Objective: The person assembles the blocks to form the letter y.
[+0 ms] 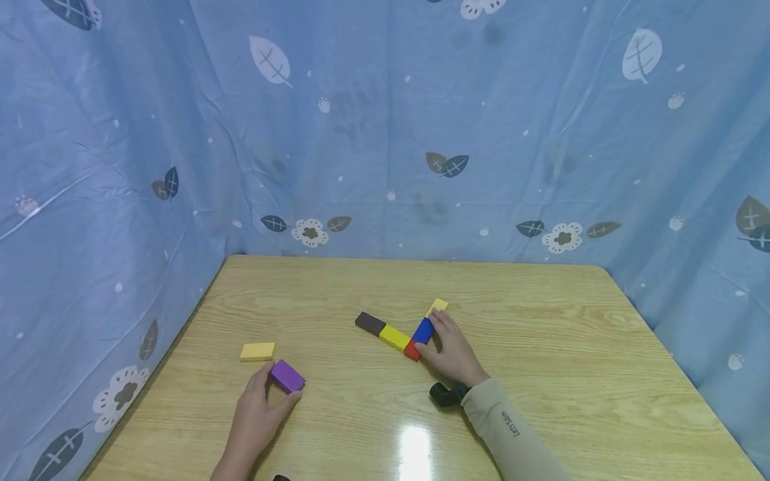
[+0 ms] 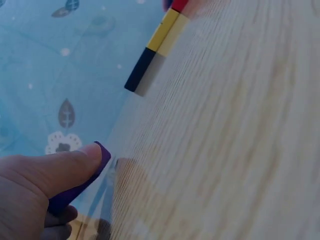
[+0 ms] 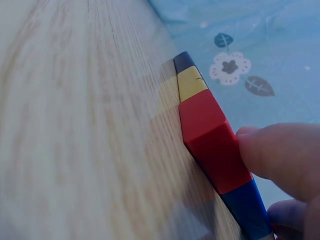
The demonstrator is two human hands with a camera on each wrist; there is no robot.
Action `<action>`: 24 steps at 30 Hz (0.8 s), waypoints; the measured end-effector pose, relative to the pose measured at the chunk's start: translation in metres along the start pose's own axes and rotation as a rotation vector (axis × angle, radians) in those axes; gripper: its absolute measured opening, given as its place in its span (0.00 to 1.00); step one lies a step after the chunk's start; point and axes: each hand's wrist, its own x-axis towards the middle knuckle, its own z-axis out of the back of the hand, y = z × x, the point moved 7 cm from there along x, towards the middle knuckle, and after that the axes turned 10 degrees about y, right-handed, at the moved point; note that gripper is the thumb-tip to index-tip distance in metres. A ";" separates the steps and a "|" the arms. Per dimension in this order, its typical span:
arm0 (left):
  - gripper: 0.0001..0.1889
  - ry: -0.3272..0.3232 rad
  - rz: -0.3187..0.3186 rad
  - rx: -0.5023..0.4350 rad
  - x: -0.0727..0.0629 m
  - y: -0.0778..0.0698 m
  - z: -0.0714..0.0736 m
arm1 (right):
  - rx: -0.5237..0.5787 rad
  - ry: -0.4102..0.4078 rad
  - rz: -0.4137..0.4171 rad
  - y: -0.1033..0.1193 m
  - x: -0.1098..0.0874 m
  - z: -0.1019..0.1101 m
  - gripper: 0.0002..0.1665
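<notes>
In the head view my left hand (image 1: 255, 407) holds a purple block (image 1: 287, 377) between thumb and fingers. Just beyond it lies a pale orange block (image 1: 257, 351). Several blocks form a V mid-table: a black block (image 1: 369, 323), a yellow block (image 1: 394, 338), a red block (image 1: 412, 350) at the corner, a blue block (image 1: 423, 331) and a pale yellow block (image 1: 439, 304). My right hand (image 1: 451, 351) reaches over the blue arm, its thumb touching the red block (image 3: 215, 160) and its fingertips near where the blue and pale yellow blocks meet.
The wooden table (image 1: 571, 347) has rounded far corners. A blue patterned curtain (image 1: 385, 133) hangs behind it and along both sides. A black wrist device (image 1: 446, 395) sticks out by the right sleeve (image 1: 511, 427).
</notes>
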 end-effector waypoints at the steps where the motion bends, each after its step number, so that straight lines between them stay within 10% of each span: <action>1: 0.45 -0.002 -0.006 -0.004 0.000 -0.001 0.000 | -0.003 0.001 -0.001 0.000 0.000 0.000 0.46; 11: 0.49 -0.017 -0.013 -0.092 0.002 -0.004 -0.003 | -0.002 -0.007 0.001 -0.002 -0.001 0.000 0.46; 24: 0.44 -0.085 -0.196 -0.177 0.007 -0.027 -0.012 | -0.005 -0.007 0.001 0.000 0.000 0.000 0.46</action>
